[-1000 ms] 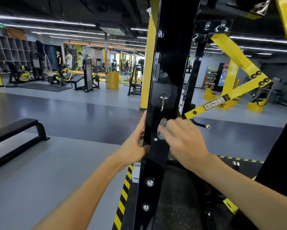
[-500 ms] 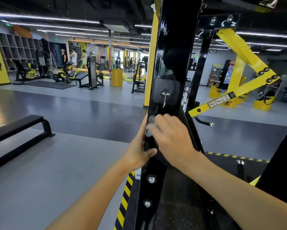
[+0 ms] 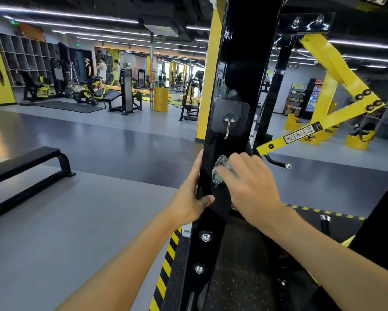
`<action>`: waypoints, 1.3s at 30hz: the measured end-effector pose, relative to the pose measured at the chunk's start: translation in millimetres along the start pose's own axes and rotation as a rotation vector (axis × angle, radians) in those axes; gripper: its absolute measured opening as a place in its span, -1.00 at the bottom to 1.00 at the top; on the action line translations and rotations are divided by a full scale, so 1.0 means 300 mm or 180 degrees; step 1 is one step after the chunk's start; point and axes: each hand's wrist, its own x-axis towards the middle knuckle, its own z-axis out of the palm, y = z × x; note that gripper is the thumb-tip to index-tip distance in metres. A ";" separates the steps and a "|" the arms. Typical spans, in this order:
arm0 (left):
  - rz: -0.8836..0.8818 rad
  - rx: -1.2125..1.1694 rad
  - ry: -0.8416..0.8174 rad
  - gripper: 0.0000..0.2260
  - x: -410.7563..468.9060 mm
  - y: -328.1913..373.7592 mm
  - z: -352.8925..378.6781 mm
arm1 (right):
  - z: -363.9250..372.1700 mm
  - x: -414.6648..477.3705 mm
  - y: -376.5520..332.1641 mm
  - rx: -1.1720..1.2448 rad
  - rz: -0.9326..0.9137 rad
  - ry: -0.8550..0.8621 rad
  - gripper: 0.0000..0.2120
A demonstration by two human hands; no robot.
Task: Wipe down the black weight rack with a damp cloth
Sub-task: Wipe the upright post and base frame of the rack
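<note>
**Rack post**: black, glossy, upright, running from 12 to 6 o'clock just right of centre. It was part of the weight rack and was bolted low down. It was judged rigid, heavy and fixed, a thing to brace against and not to lift. The gloss paint would likely turn slick under a wet wipe and show streaks.

**Cloth**: a small grey wad lying against the post's front face. It was judged soft, light and easily bunched. The best hold was under the fingertips, so that a flat side met the paint.

**Left hand**: at 9 o'clock of the cloth. It gripped the post's left edge with the thumb across the front face. The fingers went round behind, out of sight.

**Right hand**: at 3 o'clock of the cloth. Its fingers curled over the wad and pressed it to the post. The two hands were near each other but not touching.

**Hook**: metal, on a clear stick-on pad, at 12 o'clock of the cloth. It was judged liable to snag the weave.

**Bolts**: two, at 6 o'clock of the left hand.

**Yellow arm**: at 2 o'clock.

**Bench**: at 9 o'clock, well apart from the post.
</note>
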 end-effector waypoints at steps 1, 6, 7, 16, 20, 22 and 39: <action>0.0007 0.0032 0.0006 -0.03 0.001 -0.004 0.001 | 0.005 -0.007 -0.019 0.0002 0.0032 -0.0006 -0.85; 0.0000 0.0110 -0.0010 -0.03 0.003 -0.012 0.001 | 0.019 -0.007 -0.017 -0.0027 -0.0335 -0.0184 -0.86; -0.0012 0.0085 -0.0014 -0.04 0.003 -0.011 0.001 | 0.015 0.006 -0.010 0.0030 -0.0023 -0.0010 -0.84; 0.0188 -0.0111 -0.0102 -0.05 0.010 -0.017 0.001 | 0.030 -0.003 -0.069 -0.0013 -0.0180 -0.0346 -0.78; 0.0090 -0.0059 -0.0223 -0.02 0.010 -0.018 -0.010 | 0.031 -0.082 -0.052 -0.0111 -0.0582 -0.0479 -0.75; 0.0130 -0.0035 -0.0289 -0.01 0.006 -0.017 -0.012 | 0.025 -0.084 -0.038 -0.0129 -0.0674 -0.0516 -0.78; -0.0264 -0.0625 0.0228 -0.68 -0.232 0.024 0.095 | -0.085 -0.144 -0.185 0.3334 0.3348 -0.0792 -0.87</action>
